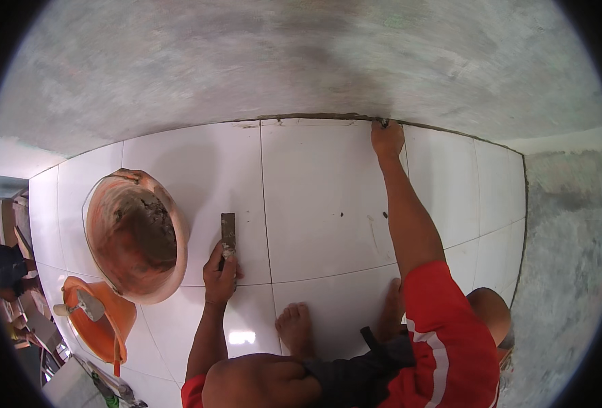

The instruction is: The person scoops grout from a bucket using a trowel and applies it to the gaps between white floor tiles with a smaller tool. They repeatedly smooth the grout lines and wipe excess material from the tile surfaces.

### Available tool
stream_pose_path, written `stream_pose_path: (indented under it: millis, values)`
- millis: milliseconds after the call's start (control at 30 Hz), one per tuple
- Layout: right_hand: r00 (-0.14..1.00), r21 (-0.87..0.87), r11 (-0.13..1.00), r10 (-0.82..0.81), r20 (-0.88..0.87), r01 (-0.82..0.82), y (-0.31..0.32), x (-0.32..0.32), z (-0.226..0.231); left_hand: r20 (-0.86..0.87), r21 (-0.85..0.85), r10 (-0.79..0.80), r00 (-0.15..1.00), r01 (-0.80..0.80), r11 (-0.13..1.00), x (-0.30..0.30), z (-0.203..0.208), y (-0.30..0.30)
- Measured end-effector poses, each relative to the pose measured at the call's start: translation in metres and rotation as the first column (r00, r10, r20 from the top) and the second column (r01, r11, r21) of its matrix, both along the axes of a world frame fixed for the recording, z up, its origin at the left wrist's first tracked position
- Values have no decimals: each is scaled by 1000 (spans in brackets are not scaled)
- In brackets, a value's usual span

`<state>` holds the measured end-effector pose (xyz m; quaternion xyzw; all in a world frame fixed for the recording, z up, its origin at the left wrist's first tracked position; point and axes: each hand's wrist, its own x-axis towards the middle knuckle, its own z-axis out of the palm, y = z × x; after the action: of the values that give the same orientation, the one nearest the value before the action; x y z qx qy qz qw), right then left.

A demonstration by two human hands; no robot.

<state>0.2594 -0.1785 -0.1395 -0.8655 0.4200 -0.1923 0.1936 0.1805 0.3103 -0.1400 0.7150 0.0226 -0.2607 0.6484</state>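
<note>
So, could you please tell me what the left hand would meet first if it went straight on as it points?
The left hand, its mortar-coated tool leading, would probably meet the grey wall across the white floor tiles, though depth is unclear.

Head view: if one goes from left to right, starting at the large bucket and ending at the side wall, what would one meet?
Large bucket → left hand holding a narrow grey bar → left foot → right hand → red sleeve → grey side wall.

Mottled grey walls meet a glossy white tiled floor reflecting bright light.
</note>
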Motion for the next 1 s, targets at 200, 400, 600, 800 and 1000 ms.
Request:
stream_pose_path:
  millis: [200,400,600,800,1000]
  values:
    - [987,-78,985,157,20,-155,103,62,-36,-18,-26,-23,1000,22,999,2,5,3]
    - [925,-33,927,375,59,-374,222,121,-28,-11,-56,9,1000,-10,998,-1,2,-4]
    - [846,92,846,506,167,-525,227,110,-27,8,-57,24,1000,-23,998,-1,-2,2]
    - [683,-32,710,688,245,-704,158,54,-5,20,-61,-16,1000,17,998,4,8,0]
    - [563,-128,610,779,275,-782,151,57,15,39,-61,-14,999,17,998,0,0,-3]
